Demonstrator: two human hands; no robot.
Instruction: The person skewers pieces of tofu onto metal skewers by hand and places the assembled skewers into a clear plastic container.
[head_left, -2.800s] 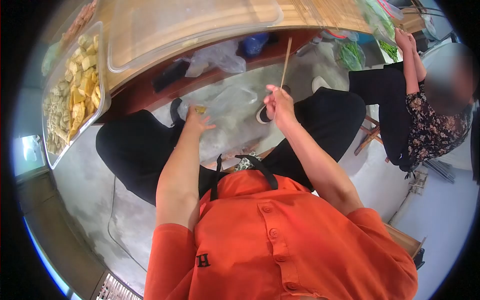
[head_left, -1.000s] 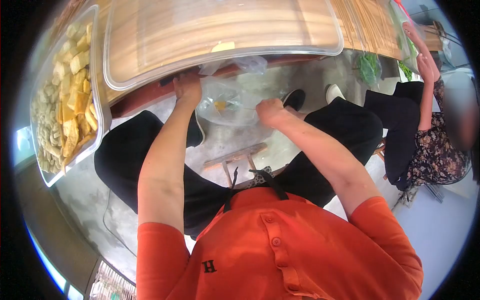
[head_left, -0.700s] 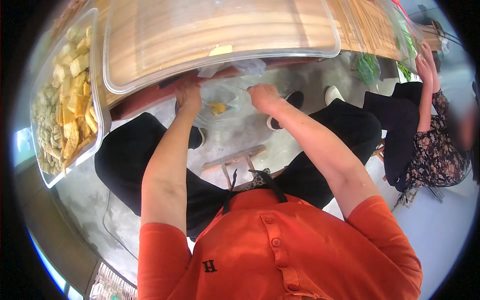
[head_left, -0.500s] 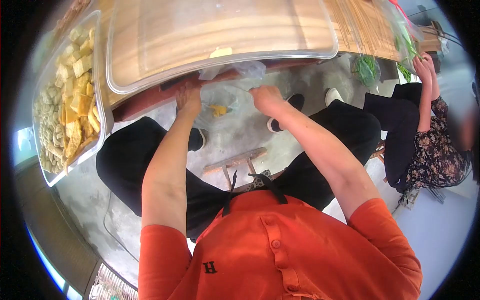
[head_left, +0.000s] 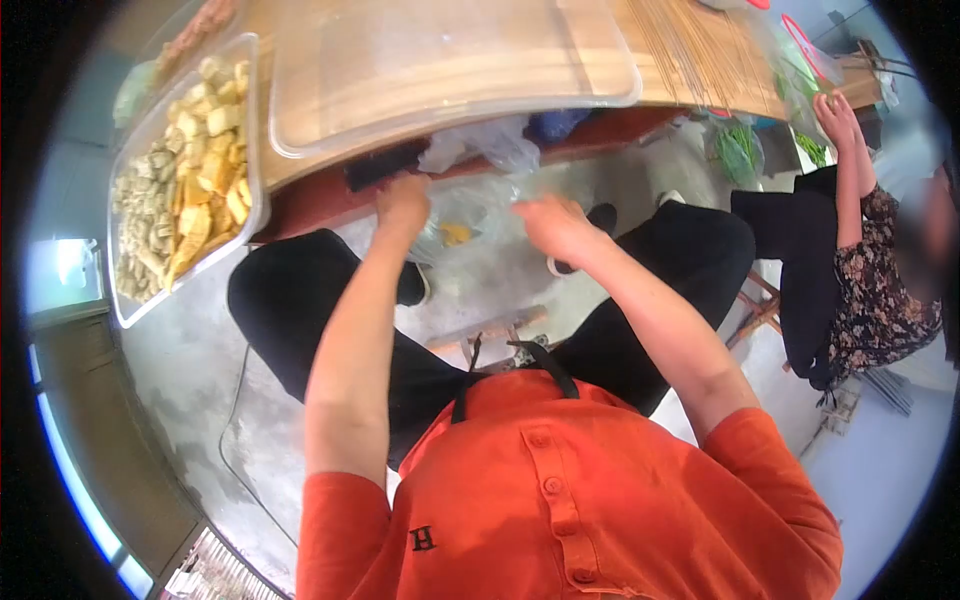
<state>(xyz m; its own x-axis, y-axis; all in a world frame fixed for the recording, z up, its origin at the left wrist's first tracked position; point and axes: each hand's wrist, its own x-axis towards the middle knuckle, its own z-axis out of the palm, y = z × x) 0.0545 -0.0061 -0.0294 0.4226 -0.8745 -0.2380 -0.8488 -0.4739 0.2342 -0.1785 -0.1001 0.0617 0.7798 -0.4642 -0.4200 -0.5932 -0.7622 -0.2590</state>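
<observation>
A clear plastic bag [head_left: 480, 205] hangs between my two hands below the table edge, with a small yellow piece [head_left: 456, 234] inside it. My left hand [head_left: 403, 207] is closed at the bag's left side, its fingertips partly hidden. On the bag's right side, my right hand [head_left: 556, 228] is closed with its fingers pressed together; what it holds is too blurred to make out. A clear tub [head_left: 262, 205] of yellow and greyish food pieces stands at the left, away from both hands.
A clear tray [head_left: 450, 98] lies on the wooden table [head_left: 690, 85], beside thin sticks [head_left: 668, 40]. Plastic bags [head_left: 500, 140] sit on the shelf beneath. Another person [head_left: 880, 270] sits at the right, hands at a bag of greens. A wooden stool [head_left: 490, 330] stands between my legs.
Since the earliest frame, both hands have come to the bag's sides, and the long stick has dropped from view. Lately the view has shifted, showing more of the shelf; the hands remain at the bag.
</observation>
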